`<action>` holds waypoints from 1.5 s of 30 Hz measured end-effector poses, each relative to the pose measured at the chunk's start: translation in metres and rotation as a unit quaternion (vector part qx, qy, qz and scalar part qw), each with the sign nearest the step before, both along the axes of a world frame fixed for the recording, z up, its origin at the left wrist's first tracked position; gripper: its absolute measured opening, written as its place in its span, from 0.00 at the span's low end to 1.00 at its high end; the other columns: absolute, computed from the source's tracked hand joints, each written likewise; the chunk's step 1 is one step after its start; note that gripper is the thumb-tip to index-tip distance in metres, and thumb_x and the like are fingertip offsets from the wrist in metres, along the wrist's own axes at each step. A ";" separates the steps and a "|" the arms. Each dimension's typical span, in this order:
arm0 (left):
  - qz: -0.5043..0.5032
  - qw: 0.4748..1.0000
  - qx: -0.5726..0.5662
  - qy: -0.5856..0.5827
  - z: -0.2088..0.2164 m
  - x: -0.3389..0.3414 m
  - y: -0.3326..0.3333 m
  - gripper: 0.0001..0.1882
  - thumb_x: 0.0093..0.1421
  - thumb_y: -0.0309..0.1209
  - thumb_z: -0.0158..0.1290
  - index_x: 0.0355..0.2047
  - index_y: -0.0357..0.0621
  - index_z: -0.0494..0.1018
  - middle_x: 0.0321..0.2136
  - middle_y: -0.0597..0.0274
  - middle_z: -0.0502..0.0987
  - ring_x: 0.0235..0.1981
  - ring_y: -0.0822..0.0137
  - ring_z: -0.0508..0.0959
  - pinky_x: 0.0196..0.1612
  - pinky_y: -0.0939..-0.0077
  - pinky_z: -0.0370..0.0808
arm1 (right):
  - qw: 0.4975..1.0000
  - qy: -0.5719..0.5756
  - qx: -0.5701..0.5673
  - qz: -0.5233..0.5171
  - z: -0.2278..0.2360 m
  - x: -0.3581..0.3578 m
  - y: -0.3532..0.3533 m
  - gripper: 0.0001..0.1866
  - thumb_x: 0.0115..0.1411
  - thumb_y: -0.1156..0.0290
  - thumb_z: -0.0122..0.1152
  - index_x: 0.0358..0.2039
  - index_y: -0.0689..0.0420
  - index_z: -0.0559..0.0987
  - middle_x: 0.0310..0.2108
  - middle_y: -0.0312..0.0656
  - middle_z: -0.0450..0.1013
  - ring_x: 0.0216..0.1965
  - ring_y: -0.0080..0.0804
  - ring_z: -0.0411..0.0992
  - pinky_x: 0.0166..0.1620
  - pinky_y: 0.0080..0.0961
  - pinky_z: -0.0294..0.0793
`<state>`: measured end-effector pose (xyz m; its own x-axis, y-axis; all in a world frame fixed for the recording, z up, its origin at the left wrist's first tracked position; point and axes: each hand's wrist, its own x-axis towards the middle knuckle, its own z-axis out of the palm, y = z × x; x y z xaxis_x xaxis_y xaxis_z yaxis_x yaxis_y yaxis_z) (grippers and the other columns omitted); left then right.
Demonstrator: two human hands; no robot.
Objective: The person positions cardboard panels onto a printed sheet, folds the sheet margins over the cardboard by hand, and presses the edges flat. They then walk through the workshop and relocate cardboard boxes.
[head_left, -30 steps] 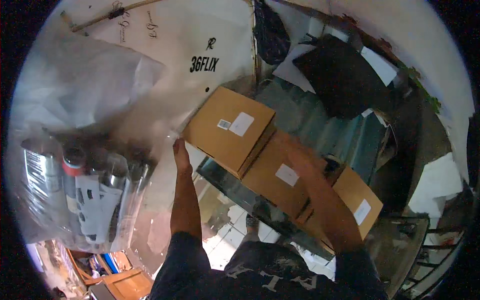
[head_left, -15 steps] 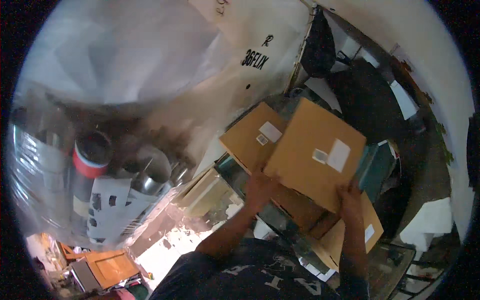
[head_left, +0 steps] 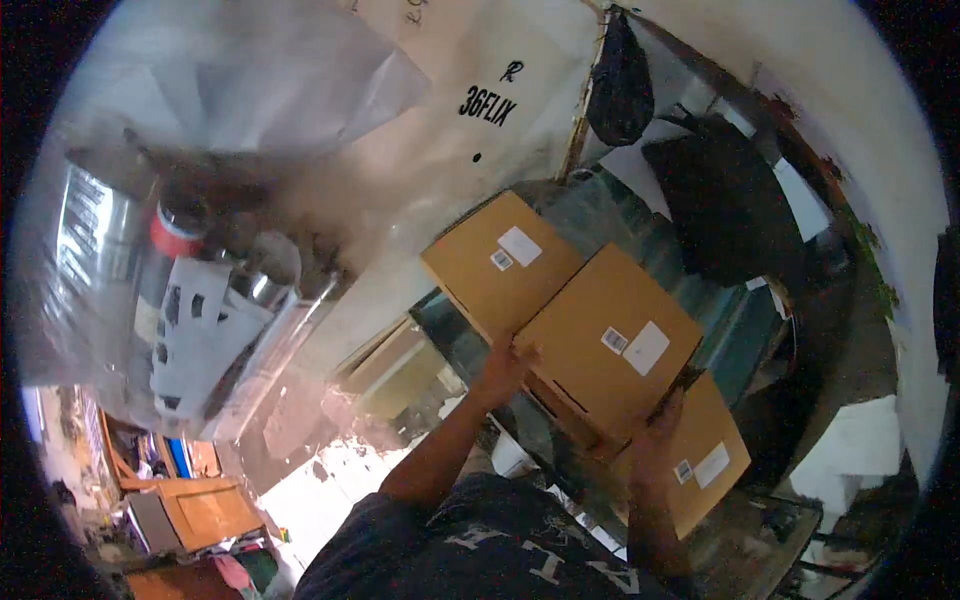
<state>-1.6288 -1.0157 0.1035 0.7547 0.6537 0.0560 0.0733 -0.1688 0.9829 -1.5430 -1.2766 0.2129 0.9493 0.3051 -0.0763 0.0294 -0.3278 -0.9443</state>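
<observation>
A brown cardboard box (head_left: 590, 325) with two white labels is between my hands, slightly tilted. My left hand (head_left: 503, 368) is closed on its left corner, with the thumb at the top edge. My right hand (head_left: 657, 430) is closed at its near right edge, the fingertips partly hidden. Another labelled cardboard box (head_left: 480, 270) lies just to the left, against the held one. A third cardboard box (head_left: 722, 432) lies on the right, beside my right hand. Below the held box, more brown cardboard (head_left: 565, 408) shows; whether it is a separate box I cannot tell.
The boxes rest on a dark greenish table (head_left: 745, 335). A black chair-like shape (head_left: 725, 195) stands beyond it. On the left are plastic-wrapped goods (head_left: 215, 330) by a pale wall with dark lettering. An orange-brown wooden cabinet (head_left: 210, 513) shows at lower left.
The held box has come down and turned flatter, now level with the boxes on either side. Both hands moved down with it. The whole view has shifted slightly.
</observation>
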 end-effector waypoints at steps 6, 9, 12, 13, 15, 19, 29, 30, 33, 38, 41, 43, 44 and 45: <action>0.081 0.995 -0.053 0.024 -0.023 -0.054 0.011 0.28 0.67 0.38 0.57 0.62 0.37 0.66 0.52 0.51 0.77 0.50 0.63 0.78 0.53 0.66 0.75 | 0.972 -0.045 0.098 0.207 0.045 0.009 0.074 0.29 0.63 0.74 0.59 0.64 0.62 0.65 0.61 0.46 0.63 0.60 0.42 0.67 0.62 0.39 0.66; 0.192 0.973 -0.103 0.075 -0.065 -0.088 0.024 0.21 0.66 0.35 0.58 0.55 0.38 0.72 0.48 0.55 0.80 0.48 0.66 0.79 0.50 0.69 0.77 | 0.898 -0.201 -0.084 0.382 0.051 0.012 0.180 0.28 0.60 0.71 0.62 0.60 0.62 0.69 0.57 0.52 0.67 0.57 0.47 0.69 0.59 0.42 0.70; 0.123 0.983 -0.041 0.129 -0.050 -0.093 0.038 0.20 0.66 0.37 0.58 0.54 0.38 0.73 0.45 0.54 0.81 0.47 0.63 0.81 0.49 0.68 0.77 | 0.833 -0.338 -0.213 0.383 0.004 0.016 0.281 0.24 0.57 0.63 0.65 0.47 0.67 0.75 0.45 0.62 0.73 0.48 0.60 0.73 0.54 0.51 0.74; 0.121 0.985 -0.031 0.116 -0.052 -0.097 0.050 0.20 0.66 0.37 0.58 0.53 0.39 0.73 0.44 0.54 0.81 0.47 0.61 0.81 0.48 0.67 0.78 | 0.830 -0.334 -0.239 0.376 -0.013 0.015 0.305 0.25 0.56 0.63 0.65 0.49 0.65 0.74 0.48 0.60 0.72 0.51 0.58 0.72 0.55 0.49 0.74; 0.128 0.988 -0.020 0.084 -0.071 -0.099 0.073 0.18 0.66 0.36 0.57 0.53 0.41 0.74 0.43 0.54 0.82 0.46 0.58 0.82 0.48 0.66 0.78 | 0.815 -0.330 -0.295 0.373 -0.041 0.014 0.342 0.27 0.54 0.62 0.66 0.52 0.61 0.74 0.54 0.56 0.69 0.56 0.54 0.70 0.58 0.46 0.73; 0.106 0.989 0.010 0.101 -0.075 -0.097 0.117 0.18 0.65 0.33 0.57 0.53 0.41 0.73 0.46 0.52 0.80 0.46 0.54 0.82 0.48 0.64 0.77 | 0.769 -0.331 -0.369 0.404 -0.047 0.011 0.365 0.21 0.57 0.61 0.65 0.48 0.58 0.78 0.49 0.53 0.72 0.52 0.51 0.73 0.53 0.47 0.76; 0.131 0.877 -0.402 -0.228 -0.172 -0.030 0.179 0.17 0.67 0.32 0.51 0.54 0.41 0.69 0.45 0.55 0.78 0.43 0.59 0.79 0.49 0.65 0.76 | 0.769 -0.401 -0.371 0.334 -0.088 -0.007 0.388 0.25 0.63 0.57 0.59 0.57 0.54 0.73 0.54 0.52 0.69 0.54 0.51 0.72 0.51 0.45 0.78; 0.139 0.743 -0.579 -0.306 -0.187 -0.032 0.180 0.17 0.67 0.32 0.50 0.54 0.42 0.69 0.45 0.55 0.78 0.43 0.60 0.78 0.48 0.66 0.76 | 0.767 -0.405 -0.370 0.332 -0.087 -0.009 0.387 0.27 0.63 0.57 0.59 0.60 0.54 0.71 0.56 0.53 0.67 0.56 0.52 0.71 0.53 0.46 0.77; 0.048 0.993 -0.099 -0.033 -0.121 -0.013 0.159 0.21 0.68 0.31 0.49 0.60 0.43 0.66 0.48 0.56 0.76 0.44 0.62 0.77 0.49 0.69 0.76 | 0.729 -0.422 -0.441 0.310 -0.109 0.015 0.357 0.31 0.63 0.59 0.59 0.65 0.53 0.66 0.63 0.54 0.63 0.60 0.53 0.67 0.57 0.50 0.75; 0.093 0.976 -0.170 -0.094 -0.120 -0.001 0.212 0.37 0.67 0.27 0.51 0.72 0.46 0.48 0.60 0.53 0.68 0.55 0.57 0.72 0.58 0.63 0.73 | 0.776 -0.348 -0.415 0.324 -0.046 -0.007 0.370 0.32 0.61 0.65 0.59 0.65 0.58 0.66 0.66 0.55 0.60 0.65 0.60 0.63 0.59 0.54 0.73; 0.085 0.963 -0.190 -0.172 -0.137 -0.005 0.247 0.41 0.67 0.28 0.53 0.74 0.48 0.44 0.62 0.52 0.66 0.56 0.57 0.71 0.58 0.63 0.73 | 0.756 -0.399 -0.366 0.368 -0.056 -0.001 0.382 0.31 0.60 0.67 0.60 0.63 0.61 0.67 0.67 0.56 0.59 0.66 0.64 0.61 0.56 0.55 0.74; 0.033 0.978 -0.168 -0.122 -0.127 0.013 0.244 0.41 0.67 0.28 0.53 0.74 0.49 0.43 0.63 0.52 0.65 0.58 0.58 0.71 0.59 0.64 0.73 | 0.738 -0.440 -0.348 0.374 -0.094 0.022 0.375 0.31 0.60 0.68 0.59 0.63 0.61 0.68 0.67 0.57 0.59 0.65 0.65 0.61 0.55 0.56 0.74; 0.012 0.983 -0.153 -0.097 -0.121 0.018 0.245 0.41 0.67 0.29 0.54 0.74 0.49 0.43 0.64 0.52 0.64 0.58 0.58 0.70 0.59 0.64 0.73 | 0.730 -0.450 -0.356 0.372 -0.103 0.022 0.377 0.31 0.60 0.68 0.59 0.63 0.61 0.68 0.67 0.57 0.60 0.65 0.66 0.61 0.54 0.55 0.74; 0.006 0.987 -0.139 -0.075 -0.116 0.021 0.242 0.42 0.67 0.29 0.54 0.75 0.50 0.43 0.65 0.51 0.63 0.59 0.57 0.70 0.60 0.64 0.72 | 0.721 -0.460 -0.363 0.370 -0.111 0.023 0.377 0.30 0.60 0.68 0.58 0.63 0.60 0.68 0.66 0.57 0.61 0.64 0.66 0.62 0.53 0.55 0.75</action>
<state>-1.6074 -0.7733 -0.0123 0.7434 0.6687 -0.0155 -0.0772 0.1088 0.9911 -1.5202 -0.8996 0.1018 0.2977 0.9507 0.0866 0.9543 -0.2987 -0.0011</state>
